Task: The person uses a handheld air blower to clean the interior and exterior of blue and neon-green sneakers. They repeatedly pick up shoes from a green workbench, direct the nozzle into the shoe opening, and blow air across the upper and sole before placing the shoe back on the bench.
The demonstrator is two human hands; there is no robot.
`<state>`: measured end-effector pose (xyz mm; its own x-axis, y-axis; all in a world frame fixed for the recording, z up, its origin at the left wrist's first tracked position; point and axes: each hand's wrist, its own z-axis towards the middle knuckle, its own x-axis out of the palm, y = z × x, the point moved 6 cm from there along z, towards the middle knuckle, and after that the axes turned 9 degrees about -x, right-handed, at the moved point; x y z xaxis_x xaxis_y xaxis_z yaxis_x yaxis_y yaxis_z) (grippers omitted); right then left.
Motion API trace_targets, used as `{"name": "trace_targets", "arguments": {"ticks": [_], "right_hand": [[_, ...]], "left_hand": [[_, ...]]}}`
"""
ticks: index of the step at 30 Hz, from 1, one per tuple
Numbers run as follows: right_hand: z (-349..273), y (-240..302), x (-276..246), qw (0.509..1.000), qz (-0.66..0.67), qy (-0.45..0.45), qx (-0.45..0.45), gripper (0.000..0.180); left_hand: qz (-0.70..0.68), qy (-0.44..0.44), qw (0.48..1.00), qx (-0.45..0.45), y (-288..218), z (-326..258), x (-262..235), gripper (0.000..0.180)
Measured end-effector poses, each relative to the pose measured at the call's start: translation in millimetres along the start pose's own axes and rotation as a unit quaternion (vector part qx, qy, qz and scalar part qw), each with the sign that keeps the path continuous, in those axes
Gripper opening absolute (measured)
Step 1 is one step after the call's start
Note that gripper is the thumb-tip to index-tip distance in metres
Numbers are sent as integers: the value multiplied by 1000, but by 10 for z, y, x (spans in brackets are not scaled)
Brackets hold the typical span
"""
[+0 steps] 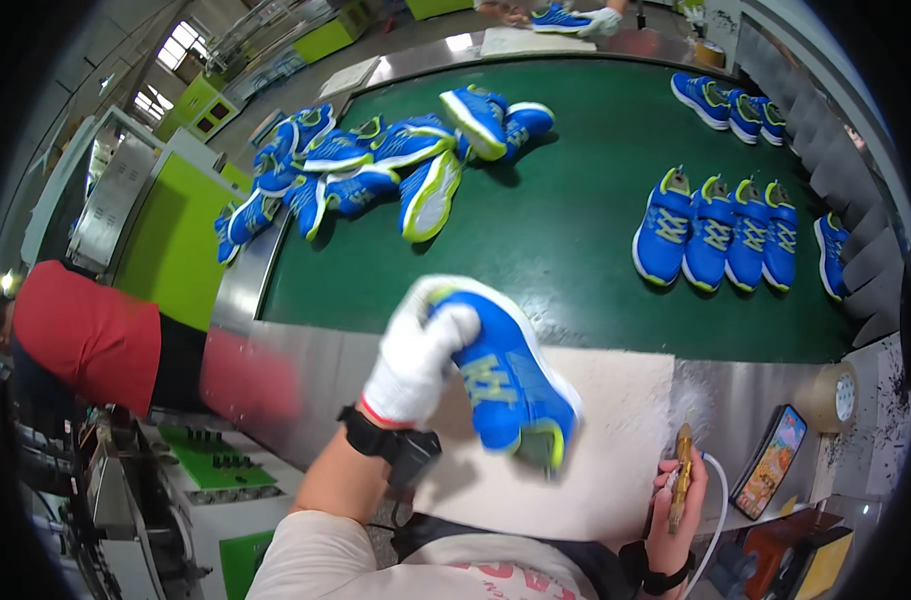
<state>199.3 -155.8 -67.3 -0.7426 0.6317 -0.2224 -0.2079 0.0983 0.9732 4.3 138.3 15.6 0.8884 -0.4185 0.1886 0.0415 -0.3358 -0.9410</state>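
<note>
Blue shoe (pixel 510 365) hangs over the pale board (pixel 625 420) along the near edge of the table (pixel 565 265); the left hand's (pixel 415 350) gloved fingers clasp its toe, its long axis slanting heel-first toward the farther right hand (pixel 665 505), fingers wrapped round a brass-coloured tool (pixel 682 470).

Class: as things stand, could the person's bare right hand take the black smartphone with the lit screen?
Probably not: the bare right hand holds a brass-coloured metal tool, and its thin white hose curves between hand and smartphone.
</note>
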Motion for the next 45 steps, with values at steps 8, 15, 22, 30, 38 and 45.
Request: {"name": "trace_targets", "arguments": {"ticks": [8,15,22,30,38,45], "right_hand": [[-389,985,397,905,349,145,-194,81],[-313,997,319,903,338,140,-224,77],[-57,873,229,933,270,133,-197,77],[-123,372,522,915,345,144,-155,85],[-504,32,470,872,466,148,23,87],[-585,-53,416,855,499,69,123,64]], "left_hand": [[112,304,939,120,224,-534,648,57],[76,508,853,86,200,-420,1201,52],[10,496,865,73,415,-68,1289,60],[-119,396,910,-37,722,267,945,56],[-254,289,916,-114,1044,446,528,70],[-119,-17,983,-139,961,-241,-13,58]]}}
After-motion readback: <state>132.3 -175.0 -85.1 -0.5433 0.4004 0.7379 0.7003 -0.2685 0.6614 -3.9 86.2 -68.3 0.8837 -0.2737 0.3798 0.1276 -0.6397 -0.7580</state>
